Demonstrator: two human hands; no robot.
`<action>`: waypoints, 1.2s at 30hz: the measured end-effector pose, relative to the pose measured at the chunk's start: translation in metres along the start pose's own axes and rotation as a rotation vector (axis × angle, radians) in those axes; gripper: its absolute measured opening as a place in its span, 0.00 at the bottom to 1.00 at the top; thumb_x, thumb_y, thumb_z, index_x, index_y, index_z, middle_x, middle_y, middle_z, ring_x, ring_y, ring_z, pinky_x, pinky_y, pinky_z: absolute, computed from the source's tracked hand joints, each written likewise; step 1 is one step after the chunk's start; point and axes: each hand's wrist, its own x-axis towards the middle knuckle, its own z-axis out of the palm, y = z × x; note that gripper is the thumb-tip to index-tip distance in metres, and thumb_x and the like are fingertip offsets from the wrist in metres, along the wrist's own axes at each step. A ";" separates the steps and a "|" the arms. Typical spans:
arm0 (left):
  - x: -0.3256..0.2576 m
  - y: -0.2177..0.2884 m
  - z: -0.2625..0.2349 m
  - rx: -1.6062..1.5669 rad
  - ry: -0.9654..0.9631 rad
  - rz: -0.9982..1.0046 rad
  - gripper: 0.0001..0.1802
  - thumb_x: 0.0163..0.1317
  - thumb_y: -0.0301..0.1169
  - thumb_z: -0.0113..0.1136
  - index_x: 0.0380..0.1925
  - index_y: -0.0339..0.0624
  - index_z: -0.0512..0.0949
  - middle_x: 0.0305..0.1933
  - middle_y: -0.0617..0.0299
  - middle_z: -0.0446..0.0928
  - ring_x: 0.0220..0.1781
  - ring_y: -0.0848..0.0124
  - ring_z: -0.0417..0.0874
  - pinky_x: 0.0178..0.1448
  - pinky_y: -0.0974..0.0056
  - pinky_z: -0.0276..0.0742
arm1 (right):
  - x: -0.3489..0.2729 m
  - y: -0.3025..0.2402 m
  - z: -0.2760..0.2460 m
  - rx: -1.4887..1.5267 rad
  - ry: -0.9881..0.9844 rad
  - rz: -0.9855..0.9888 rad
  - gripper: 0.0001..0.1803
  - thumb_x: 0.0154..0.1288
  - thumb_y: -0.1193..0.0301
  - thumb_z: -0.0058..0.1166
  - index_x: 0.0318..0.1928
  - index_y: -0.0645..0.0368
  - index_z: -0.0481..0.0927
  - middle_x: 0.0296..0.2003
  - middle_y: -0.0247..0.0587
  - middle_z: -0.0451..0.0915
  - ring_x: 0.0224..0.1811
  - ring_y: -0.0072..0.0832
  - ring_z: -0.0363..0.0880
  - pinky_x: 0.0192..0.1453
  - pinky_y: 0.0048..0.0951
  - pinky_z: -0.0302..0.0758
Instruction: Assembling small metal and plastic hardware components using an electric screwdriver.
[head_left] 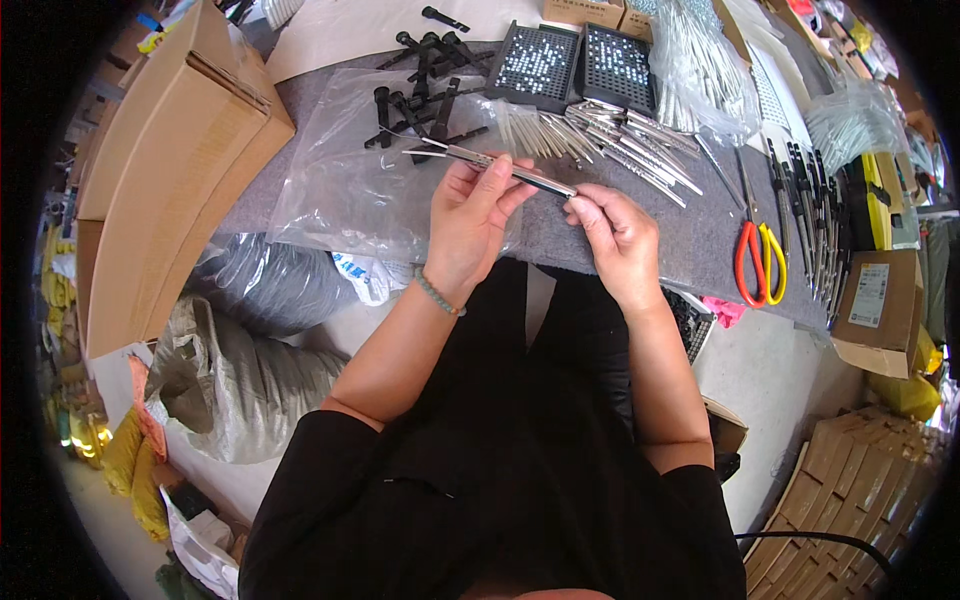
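Observation:
Both hands are raised over the near edge of a grey-covered table [690, 240]. Between them runs a slim silver-and-black metal rod [545, 183], tilted down to the right. Thin light prongs stick out of its left end; its exact kind I cannot tell. My left hand [473, 220] pinches it near the middle, thumb on top. With thumb and fingers closed, my right hand [620, 240] grips the right end. Just beyond lie loose silver rods [630, 150] and thinner metal sticks [540, 133]. Black clip-like plastic parts [425, 60] are heaped farther left on a clear plastic bag [335, 190].
Two black perforated trays [535, 65] with small silver pieces stand at the back. Red-and-yellow-handled scissors [760, 262] and several dark rods [808, 220] lie right. Bagged rods [700, 75] sit behind. A large cardboard box [175, 180] stands left; stacked cartons [860, 510] are lower right.

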 end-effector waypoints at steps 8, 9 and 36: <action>-0.001 0.000 0.003 0.022 0.031 0.007 0.07 0.64 0.26 0.52 0.39 0.35 0.73 0.41 0.52 0.78 0.44 0.65 0.80 0.48 0.64 0.80 | 0.000 0.005 0.004 -0.023 0.049 -0.068 0.11 0.56 0.74 0.60 0.40 0.62 0.79 0.32 0.44 0.81 0.33 0.30 0.81 0.37 0.27 0.76; -0.002 0.001 0.004 0.030 0.041 0.008 0.06 0.63 0.26 0.53 0.38 0.36 0.73 0.39 0.54 0.77 0.45 0.66 0.80 0.47 0.64 0.80 | 0.000 0.004 0.003 -0.030 0.039 -0.059 0.11 0.56 0.74 0.60 0.40 0.62 0.79 0.33 0.44 0.81 0.34 0.29 0.82 0.37 0.26 0.76; 0.002 0.006 0.005 0.212 -0.200 -0.106 0.13 0.61 0.21 0.53 0.47 0.33 0.71 0.44 0.50 0.77 0.47 0.68 0.79 0.51 0.65 0.78 | -0.001 0.016 0.002 0.129 0.085 -0.018 0.21 0.51 0.78 0.63 0.48 0.59 0.76 0.35 0.39 0.80 0.36 0.23 0.80 0.42 0.23 0.76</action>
